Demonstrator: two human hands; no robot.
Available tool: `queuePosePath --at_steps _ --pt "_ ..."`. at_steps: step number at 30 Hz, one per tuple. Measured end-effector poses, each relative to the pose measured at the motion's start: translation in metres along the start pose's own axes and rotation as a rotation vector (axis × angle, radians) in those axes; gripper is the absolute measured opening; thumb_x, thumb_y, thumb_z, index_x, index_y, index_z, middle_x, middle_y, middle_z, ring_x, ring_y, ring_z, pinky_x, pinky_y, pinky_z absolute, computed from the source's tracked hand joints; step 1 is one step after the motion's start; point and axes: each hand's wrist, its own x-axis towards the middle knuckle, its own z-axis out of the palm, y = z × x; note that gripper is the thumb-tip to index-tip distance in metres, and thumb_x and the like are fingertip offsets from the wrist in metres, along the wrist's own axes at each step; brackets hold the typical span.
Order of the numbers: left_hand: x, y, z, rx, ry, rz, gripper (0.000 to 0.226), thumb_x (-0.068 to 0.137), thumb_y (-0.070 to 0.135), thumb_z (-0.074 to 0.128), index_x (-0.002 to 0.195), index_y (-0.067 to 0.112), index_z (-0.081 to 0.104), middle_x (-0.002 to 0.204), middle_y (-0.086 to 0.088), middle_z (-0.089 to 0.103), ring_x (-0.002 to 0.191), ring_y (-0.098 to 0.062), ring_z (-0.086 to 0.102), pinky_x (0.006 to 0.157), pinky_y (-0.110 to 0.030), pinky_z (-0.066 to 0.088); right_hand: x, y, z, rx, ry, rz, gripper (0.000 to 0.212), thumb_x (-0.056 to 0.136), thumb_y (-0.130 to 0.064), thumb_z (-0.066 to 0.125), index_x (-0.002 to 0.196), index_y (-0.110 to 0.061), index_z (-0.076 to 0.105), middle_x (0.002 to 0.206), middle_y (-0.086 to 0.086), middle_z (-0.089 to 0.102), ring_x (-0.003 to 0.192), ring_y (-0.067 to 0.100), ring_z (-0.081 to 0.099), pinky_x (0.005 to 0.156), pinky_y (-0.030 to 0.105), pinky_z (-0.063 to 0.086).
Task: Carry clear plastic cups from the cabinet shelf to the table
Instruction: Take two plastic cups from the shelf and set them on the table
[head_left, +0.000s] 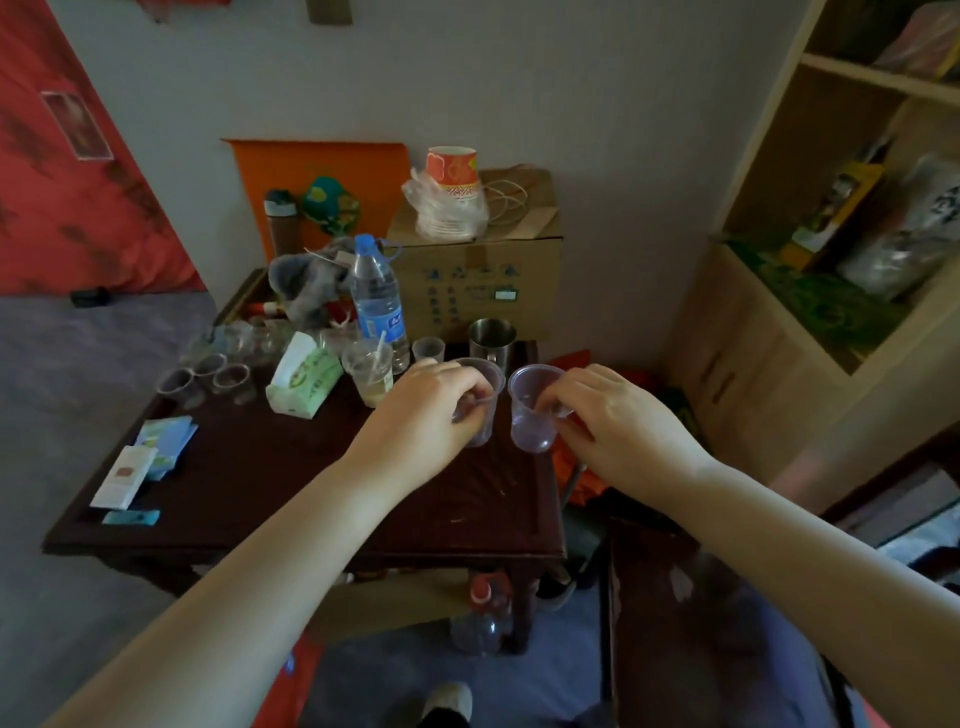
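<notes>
Water bottle (375, 301) on table (249, 467), cardboard box (483, 280) behind.

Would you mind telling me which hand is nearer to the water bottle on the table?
The left hand, holding a clear cup, sits just right of and in front of the water bottle. The right hand, holding another cup, is farther right.
</notes>
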Motion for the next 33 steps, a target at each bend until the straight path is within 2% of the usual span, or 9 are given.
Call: queuePosePath --at_steps 4,8,15,19,25,33 --pt "0.035 -0.055 0.020 -0.019 -0.002 0.045 0.007 0.082 0.016 0.063 0.087 0.018 0.066 0.078 0.012 0.055 0.079 -0.007 0.042 0.068 -0.011 0.032 0.045 0.022 0.034 0.011 0.019 0.042 0.013 0.086 -0.015 0.057 0.097 -0.020 0.062 0.097 -0.008 0.062 0.093 0.011 0.051 0.074 0.020 0.040" --pt "0.064 -0.115 0.050 -0.054 -0.065 0.050 0.007 0.082 0.017 0.065 0.089 0.017 0.067 0.082 0.008 0.062 0.084 -0.010 0.048 0.074 -0.018 0.034 0.084 0.043 0.075 0.031 0.021 0.099 0.013 0.084 -0.016 0.059 0.096 -0.017 0.062 0.097 -0.006 0.062 0.095 0.013 0.052 0.075 0.028 0.048" --pt "0.088 -0.191 0.105 -0.069 -0.199 0.021 0.019 0.081 0.016 0.065 0.100 0.015 0.066 0.092 0.004 0.065 0.090 -0.011 0.048 0.079 -0.016 0.032 0.121 0.082 0.154 0.087 -0.104 0.214 0.015 0.089 -0.016 0.054 0.101 -0.016 0.062 0.101 -0.003 0.061 0.099 0.014 0.051 0.076 0.035 0.051" --pt "0.089 -0.220 0.139 -0.089 -0.275 -0.021 0.019 0.082 0.017 0.064 0.101 0.015 0.065 0.095 0.004 0.066 0.095 -0.014 0.051 0.084 -0.017 0.038 0.133 0.102 0.193 0.097 -0.200 0.251 0.014 0.089 -0.017 0.055 0.100 -0.014 0.063 0.101 0.000 0.063 0.100 0.018 0.053 0.073 0.039 0.052" --pt "0.087 -0.249 0.181 -0.098 -0.340 -0.080 0.019 0.085 0.019 0.060 0.103 0.013 0.065 0.097 0.002 0.066 0.100 -0.015 0.052 0.086 -0.017 0.037 0.147 0.131 0.241 0.092 -0.268 0.325 0.019 0.091 -0.022 0.052 0.104 -0.016 0.065 0.103 -0.003 0.063 0.100 0.015 0.052 0.070 0.034 0.050" --pt "0.097 -0.271 0.222 -0.097 -0.378 -0.131 0.020 0.088 0.018 0.057 0.106 0.013 0.065 0.102 -0.001 0.067 0.103 -0.018 0.052 0.087 -0.023 0.041 0.155 0.150 0.281 0.044 -0.262 0.335 0.007 0.083 -0.016 0.062 0.084 -0.012 0.068 0.084 0.002 0.066 0.082 0.024 0.058 0.066 0.038 0.050"
